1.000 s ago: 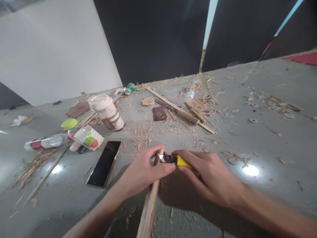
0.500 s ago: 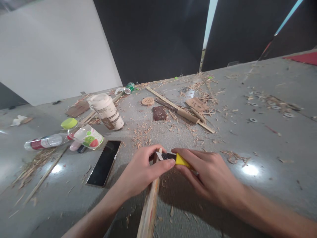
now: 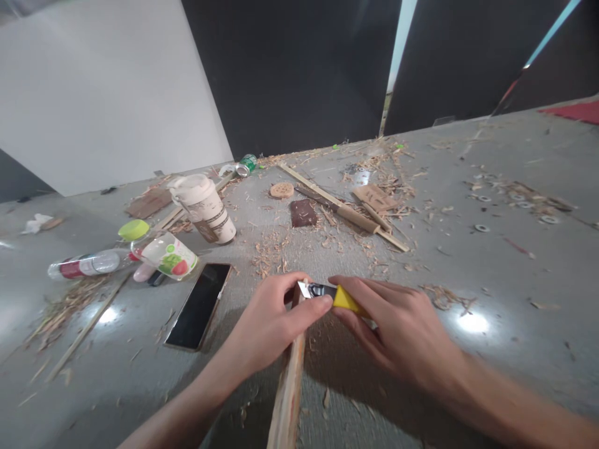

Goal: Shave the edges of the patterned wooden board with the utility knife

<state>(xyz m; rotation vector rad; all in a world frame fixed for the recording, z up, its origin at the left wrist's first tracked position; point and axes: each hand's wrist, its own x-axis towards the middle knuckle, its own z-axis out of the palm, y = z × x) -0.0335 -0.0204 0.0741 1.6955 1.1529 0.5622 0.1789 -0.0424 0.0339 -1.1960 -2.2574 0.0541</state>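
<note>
My left hand (image 3: pixel 269 324) grips the far end of a long wooden stick (image 3: pixel 289 390) that runs from the bottom edge up to the middle of the grey floor. Its thumb presses against the metal blade of a yellow utility knife (image 3: pixel 333 295). My right hand (image 3: pixel 397 327) holds that knife by its yellow handle, and the blade tip lies on the stick's end. Pale wood shavings (image 3: pixel 271 252) are scattered just beyond both hands.
A black phone (image 3: pixel 199 305) lies left of the hands. Further left are a lying plastic bottle (image 3: pixel 84 265), a green-lidded jar (image 3: pixel 161 252) and a paper cup (image 3: pixel 203 209). Wooden sticks (image 3: pixel 344 212), a brown block (image 3: pixel 303 213), a round wooden disc (image 3: pixel 281 190) and metal washers (image 3: pixel 482 227) lie beyond.
The knife blade has slid a little further away along the stick's end, and both hands moved with it. The view shifted slightly to the right.
</note>
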